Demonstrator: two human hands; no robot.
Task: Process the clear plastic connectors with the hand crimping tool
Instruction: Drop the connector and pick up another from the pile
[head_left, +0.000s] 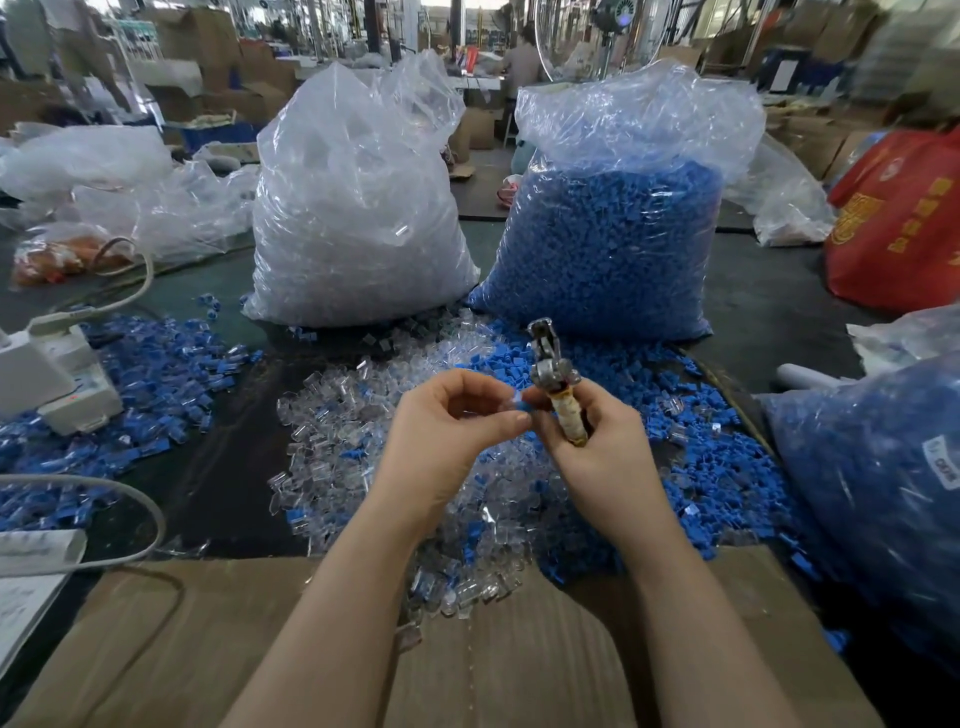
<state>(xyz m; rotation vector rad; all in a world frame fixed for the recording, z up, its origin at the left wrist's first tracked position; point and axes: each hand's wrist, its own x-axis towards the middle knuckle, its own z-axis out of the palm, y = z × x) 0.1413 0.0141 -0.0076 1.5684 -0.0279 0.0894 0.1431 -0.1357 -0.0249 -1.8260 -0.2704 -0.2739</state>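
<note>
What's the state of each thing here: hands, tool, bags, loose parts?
left hand: fingers curled, pinching a small clear-and-blue piece
right hand: gripping the crimping tool upright by its handle
crimping tool jaws: cannot tell if open
bag of clear connectors: open at top, full, upright
bag of blue parts: open at top, full, upright
loose clear connectors: scattered in a heap on the table

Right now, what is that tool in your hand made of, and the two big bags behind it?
The crimping tool looks like bare, shiny metal on top; its handle seems wrapped in worn yellowish tape. The right hand grips it. The bag of clear connectors and the bag of blue pieces look like thin, glossy, see-through plastic film, wrinkled and glinting.
</note>
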